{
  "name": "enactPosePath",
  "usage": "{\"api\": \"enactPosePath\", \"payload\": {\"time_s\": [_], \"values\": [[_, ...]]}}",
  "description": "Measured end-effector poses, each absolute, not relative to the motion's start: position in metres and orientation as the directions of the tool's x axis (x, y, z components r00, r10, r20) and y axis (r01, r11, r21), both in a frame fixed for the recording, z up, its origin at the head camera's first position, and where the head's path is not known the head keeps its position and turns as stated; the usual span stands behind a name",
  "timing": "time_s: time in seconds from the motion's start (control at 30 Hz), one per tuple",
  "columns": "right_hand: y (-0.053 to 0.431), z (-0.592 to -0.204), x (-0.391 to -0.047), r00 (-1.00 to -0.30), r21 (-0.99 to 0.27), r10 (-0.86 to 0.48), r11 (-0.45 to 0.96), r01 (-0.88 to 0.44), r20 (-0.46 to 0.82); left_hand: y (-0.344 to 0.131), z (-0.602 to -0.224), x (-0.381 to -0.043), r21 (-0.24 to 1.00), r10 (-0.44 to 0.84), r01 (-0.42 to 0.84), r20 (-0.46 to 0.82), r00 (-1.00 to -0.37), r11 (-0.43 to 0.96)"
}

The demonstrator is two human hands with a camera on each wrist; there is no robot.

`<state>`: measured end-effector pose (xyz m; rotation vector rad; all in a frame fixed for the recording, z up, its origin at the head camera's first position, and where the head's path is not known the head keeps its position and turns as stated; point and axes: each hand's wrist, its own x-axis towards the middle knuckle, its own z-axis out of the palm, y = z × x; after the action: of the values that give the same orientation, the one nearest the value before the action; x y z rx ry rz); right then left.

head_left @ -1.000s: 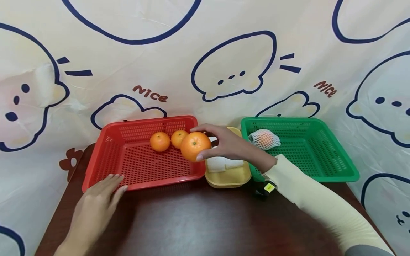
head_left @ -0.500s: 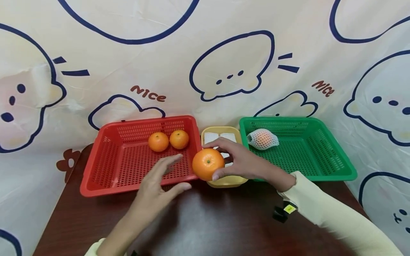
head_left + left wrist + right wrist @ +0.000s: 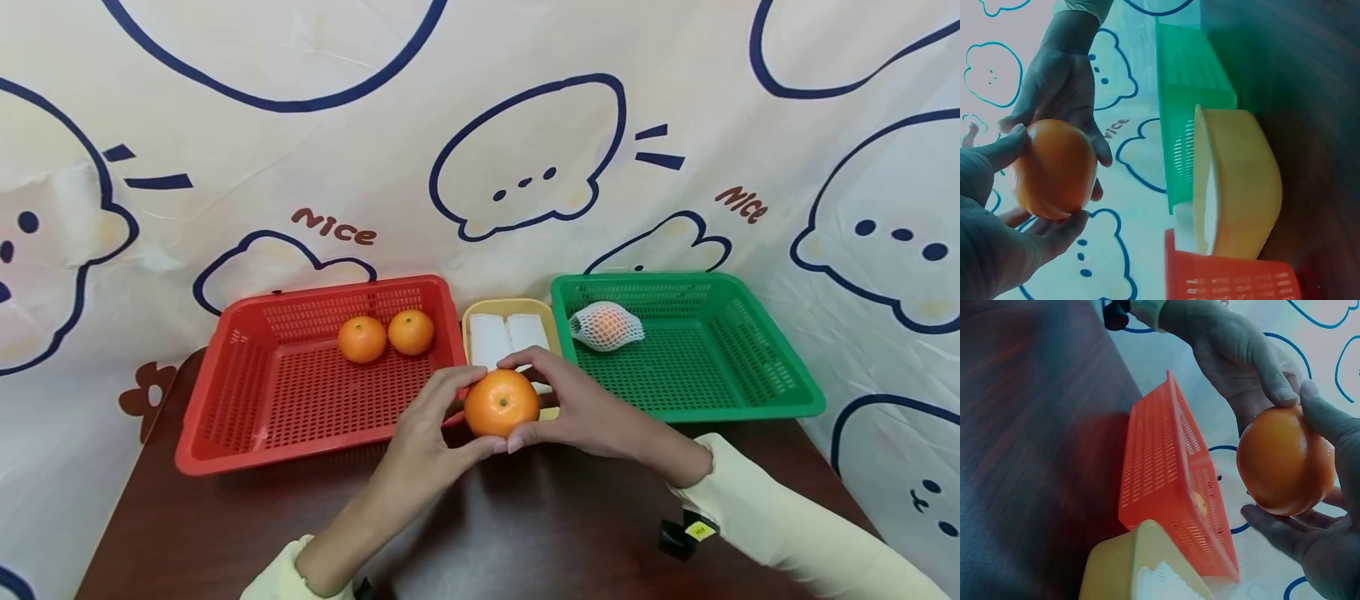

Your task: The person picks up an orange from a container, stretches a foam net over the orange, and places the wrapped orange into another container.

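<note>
Both hands hold one orange [image 3: 501, 404] in front of the yellow tub, its stem end facing up in the head view. My left hand [image 3: 429, 433] grips its left side, thumb at the near edge and fingers bent round the far side. From the right, my right hand [image 3: 581, 408] grips it the same way, the two thumb tips meeting in front. In the left wrist view the orange [image 3: 1055, 165] sits between thumbs and fingers, raised well off the table. Two more oranges, a left one [image 3: 362, 339] and a right one [image 3: 411, 332], lie in the red basket [image 3: 300, 392].
Between the red and green baskets stands the yellow tub [image 3: 1247, 181] with white foam nets [image 3: 489, 335] in it. A fruit in a white foam net [image 3: 607, 325] lies in the green basket [image 3: 720, 367]. A printed cloth [image 3: 315, 167] hangs behind the dark table [image 3: 480, 533].
The right hand has brought the orange from over the red basket's right side toward the body and slightly right. My left hand has come in from the lower left and taken hold of the orange too.
</note>
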<state>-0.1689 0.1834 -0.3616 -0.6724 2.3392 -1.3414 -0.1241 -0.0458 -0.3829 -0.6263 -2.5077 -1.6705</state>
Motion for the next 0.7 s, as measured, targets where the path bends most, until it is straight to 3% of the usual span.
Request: {"api": "enactPosePath", "payload": {"time_s": [0.5,0.7], "values": [[0.204,-0.400,-0.145,-0.786,-0.790,-0.617,0.501,-0.355,-0.038,-0.036,-0.425,-0.115,0.796,0.395,0.488,0.345,-0.852,0.358],[0.206,-0.416,-0.139,-0.782,-0.730,-0.622,0.550,-0.407,-0.033,-0.035,-0.439,-0.110,0.847,0.422,0.408,0.250,-0.871,0.340]]}}
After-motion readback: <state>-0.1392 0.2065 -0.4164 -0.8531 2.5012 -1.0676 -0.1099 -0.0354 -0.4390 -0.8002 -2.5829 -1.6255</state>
